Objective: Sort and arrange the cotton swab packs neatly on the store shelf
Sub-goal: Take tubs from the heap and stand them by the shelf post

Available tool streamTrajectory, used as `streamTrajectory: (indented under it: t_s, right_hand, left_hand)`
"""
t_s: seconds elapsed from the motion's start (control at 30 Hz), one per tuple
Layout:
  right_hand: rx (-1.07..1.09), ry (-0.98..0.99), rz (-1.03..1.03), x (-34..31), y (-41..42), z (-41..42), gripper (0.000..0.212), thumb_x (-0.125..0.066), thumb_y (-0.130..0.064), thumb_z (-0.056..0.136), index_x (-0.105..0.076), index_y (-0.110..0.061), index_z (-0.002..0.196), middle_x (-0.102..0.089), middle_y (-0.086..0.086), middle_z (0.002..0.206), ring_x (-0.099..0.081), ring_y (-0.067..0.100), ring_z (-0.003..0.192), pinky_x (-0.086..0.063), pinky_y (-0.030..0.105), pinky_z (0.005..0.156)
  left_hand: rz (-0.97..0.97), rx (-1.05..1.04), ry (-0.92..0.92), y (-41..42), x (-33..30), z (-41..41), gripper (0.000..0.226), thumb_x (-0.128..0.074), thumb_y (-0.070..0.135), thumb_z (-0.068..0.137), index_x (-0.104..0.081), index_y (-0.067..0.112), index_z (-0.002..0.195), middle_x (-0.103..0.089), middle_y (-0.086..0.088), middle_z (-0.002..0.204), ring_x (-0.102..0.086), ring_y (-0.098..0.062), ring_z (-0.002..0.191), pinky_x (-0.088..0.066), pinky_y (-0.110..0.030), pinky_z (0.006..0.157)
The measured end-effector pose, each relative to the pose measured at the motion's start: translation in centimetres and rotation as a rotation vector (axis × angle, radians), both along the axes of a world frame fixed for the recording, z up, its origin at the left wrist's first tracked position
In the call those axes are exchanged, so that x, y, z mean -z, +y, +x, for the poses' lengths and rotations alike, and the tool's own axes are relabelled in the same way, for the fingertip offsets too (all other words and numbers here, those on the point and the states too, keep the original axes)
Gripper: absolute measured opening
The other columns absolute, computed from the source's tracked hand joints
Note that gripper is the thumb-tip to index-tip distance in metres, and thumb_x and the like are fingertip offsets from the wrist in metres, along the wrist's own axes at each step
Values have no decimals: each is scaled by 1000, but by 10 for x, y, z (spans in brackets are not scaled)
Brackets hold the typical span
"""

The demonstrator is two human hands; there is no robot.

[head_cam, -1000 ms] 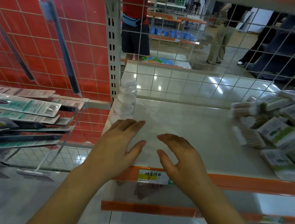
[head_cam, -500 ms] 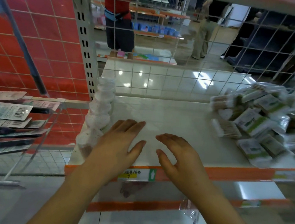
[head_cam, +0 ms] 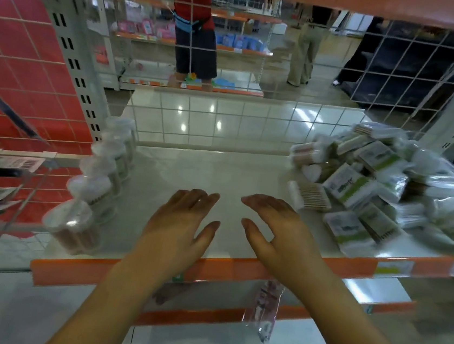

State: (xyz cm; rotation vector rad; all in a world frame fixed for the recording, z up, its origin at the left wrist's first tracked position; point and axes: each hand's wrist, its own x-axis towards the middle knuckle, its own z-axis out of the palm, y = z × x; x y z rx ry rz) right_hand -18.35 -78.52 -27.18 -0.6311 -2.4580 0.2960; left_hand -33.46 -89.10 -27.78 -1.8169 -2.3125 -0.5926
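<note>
Head view: swung right versus a second back; left hand (head_cam: 183,223) and right hand (head_cam: 278,231) unmoved at frame centre, fingers straight, slightly spread, holding nothing. Jumbled cotton swab packs (head_cam: 382,189) now fuller at right; tubs (head_cam: 98,174) lined left. Sorting seemingly unstarted.

A white metal shelf with an orange front lip (head_cam: 248,171) carries a row of clear round plastic tubs (head_cam: 97,182) along its left edge and a loose heap of flat plastic-wrapped cotton swab packs (head_cam: 382,189) on its right. Between them, near the front, both hands, left (head_cam: 180,223) and right (head_cam: 278,234), are over the shelf. A wire grid panel (head_cam: 240,122) stands behind.
</note>
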Motion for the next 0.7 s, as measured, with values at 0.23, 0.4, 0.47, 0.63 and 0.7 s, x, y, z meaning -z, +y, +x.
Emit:
streamTrajectory:
  t_s: [0.23,0.4,0.47,0.63,0.7]
  right_hand:
    - [-18,-24,-24,2,35,37,42,-44,-32,82,-66,-10,110,-69,7,106,-66,24,95,-41,30,86]
    - [-18,-36,-33,6,68,73,43,-43,-32,83,-66,-8,110,-69,10,105,-66,27,95,-46,34,85]
    - [-7,-33,-21,8,82,88,42,-44,-32,82,-67,-8,108,-69,10,102,-66,25,92,-46,30,84]
    - [9,14,-13,7,114,125,39,-46,-30,80,-68,-7,103,-70,9,100,-61,21,95,-46,23,80]
    - [29,36,34,4,128,136,36,-49,-28,79,-68,-7,102,-70,9,99,-61,21,94,-48,26,79]
  left_hand:
    - [15,-16,-51,33,3,38,52,-38,40,83,-62,10,118,-65,-9,109,-62,-30,99,-52,-37,73]
    - [52,-15,-114,64,13,73,60,-32,46,82,-57,12,125,-61,-8,119,-54,-29,111,-47,-37,84]
    - [65,4,-127,78,15,89,61,-32,46,82,-57,13,125,-61,-6,119,-53,-27,111,-46,-35,84]
    - [164,112,-91,121,12,126,49,-40,39,82,-61,10,115,-64,-5,108,-44,-14,101,-48,-32,76]
    - [194,152,-89,141,8,138,46,-43,37,80,-62,10,112,-64,-4,106,-49,-17,99,-48,-30,75]
